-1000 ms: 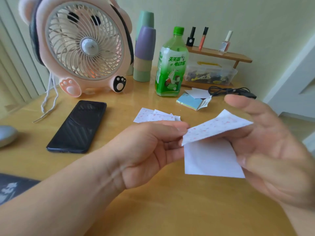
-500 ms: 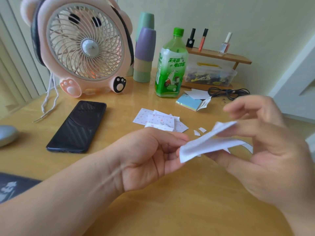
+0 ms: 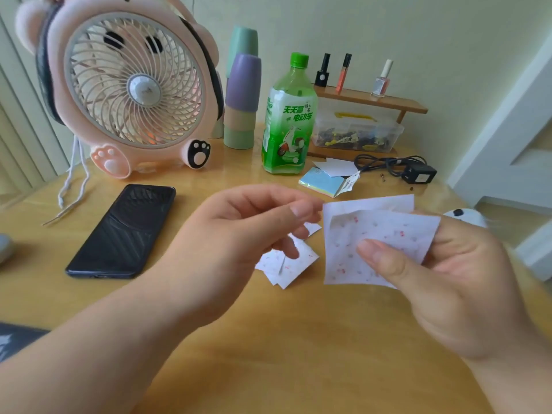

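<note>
Showed a pale cream wall (image 3: 388,31) behind a glossy light-wood table (image 3: 268,354). Had white vertical slats (image 3: 18,138) at far left, white panelled woodwork (image 3: 507,144) at right, a small wooden shelf (image 3: 397,102) at the wall. Was lit by soft daylight.

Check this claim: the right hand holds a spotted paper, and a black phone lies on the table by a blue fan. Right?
Not quite: the head view shows the fan is pink, not blue. The right hand holds the spotted paper, and the black phone lies by the fan.
</note>
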Motion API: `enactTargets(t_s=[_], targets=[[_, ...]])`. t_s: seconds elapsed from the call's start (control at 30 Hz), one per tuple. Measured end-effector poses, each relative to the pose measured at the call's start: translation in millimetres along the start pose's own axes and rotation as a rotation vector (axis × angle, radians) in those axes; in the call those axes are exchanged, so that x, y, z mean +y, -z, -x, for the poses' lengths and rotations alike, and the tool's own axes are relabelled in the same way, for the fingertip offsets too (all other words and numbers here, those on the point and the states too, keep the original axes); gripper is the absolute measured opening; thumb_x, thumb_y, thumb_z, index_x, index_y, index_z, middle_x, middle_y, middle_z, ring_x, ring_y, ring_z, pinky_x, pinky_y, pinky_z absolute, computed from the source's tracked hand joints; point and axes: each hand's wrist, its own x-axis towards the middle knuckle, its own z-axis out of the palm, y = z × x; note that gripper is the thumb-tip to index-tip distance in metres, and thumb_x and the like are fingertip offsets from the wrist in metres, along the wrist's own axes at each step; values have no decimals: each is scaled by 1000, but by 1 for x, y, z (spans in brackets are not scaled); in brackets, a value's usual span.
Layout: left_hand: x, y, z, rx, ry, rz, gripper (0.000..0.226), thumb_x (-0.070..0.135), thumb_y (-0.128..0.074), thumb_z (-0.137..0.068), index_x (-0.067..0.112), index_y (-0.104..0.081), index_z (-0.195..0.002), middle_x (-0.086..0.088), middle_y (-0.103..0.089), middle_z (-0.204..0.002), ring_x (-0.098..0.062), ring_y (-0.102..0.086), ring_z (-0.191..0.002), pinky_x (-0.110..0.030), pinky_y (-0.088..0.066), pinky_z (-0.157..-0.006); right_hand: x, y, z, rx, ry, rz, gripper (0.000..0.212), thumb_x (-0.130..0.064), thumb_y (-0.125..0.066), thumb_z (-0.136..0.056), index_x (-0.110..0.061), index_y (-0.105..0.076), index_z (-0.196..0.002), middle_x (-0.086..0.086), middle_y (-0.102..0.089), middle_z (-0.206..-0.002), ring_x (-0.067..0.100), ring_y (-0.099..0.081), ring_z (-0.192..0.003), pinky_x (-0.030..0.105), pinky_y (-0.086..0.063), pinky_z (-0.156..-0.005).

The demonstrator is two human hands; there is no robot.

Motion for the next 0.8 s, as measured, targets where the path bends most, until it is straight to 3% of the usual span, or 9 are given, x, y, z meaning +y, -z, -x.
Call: enactTargets(t_s=[0.13,0.2,0.43,0.57,0.67,0.8], targets=[[-7,-4,5,-45,-21,72,18,35,-74,-77,21,-82,-85,-3,-72,-79,-21,-62,-70,-34,-49,-73,0,-4,2,-51,-126,-206,32,-21,-75,-85,-3,-76,-112,18,-76,-110,39,-72,-106,56,-59,-87],[-11,-7,6,-34,21,91,19,35,-75,-76,20,-82,-85,-5,-74,-81,-23,-63,-72,-39,-49,-77,0,-5,2,-44,-173,-217,31,-18,-75,-87,-1,-75,-113,20,-75,-110,42,-72,-105,61,-57,-88],[-13,-9,5,-9,71,105,22,36,-77,-75,17,-82,-84,-9,-74,-81,-25,-61,-69,-47,-45,-80,-6,-9,2,-44,-251,-277,30,-14,-73,-79,-8,-78,-108,18,-77,-106,37,-74,-101,53,-60,-86],[-11,-10,4,-29,78,119,19,32,-79,-77,15,-83,-85,-12,-67,-75,-23,-57,-65,-38,-47,-72,-8,-8,1,-30,-275,-257,31,-5,-77,-77,-5,-78,-108,20,-76,-106,39,-73,-101,59,-58,-89],[-9,-13,3,-39,110,174,13,24,-76,-81,12,-82,-81,-13,-64,-73,-22,-54,-63,-32,-48,-64,-8,-6,0,-40,-316,-303,37,-15,-68,-76,1,-76,-109,25,-74,-107,43,-72,-103,64,-54,-93],[-10,-12,5,-51,168,171,14,25,-80,-80,11,-81,-80,-16,-65,-76,-24,-55,-63,-45,-37,-71,-6,-2,-1,-127,-310,-285,38,-20,-72,-80,-2,-74,-114,24,-74,-111,45,-70,-105,64,-54,-93]])
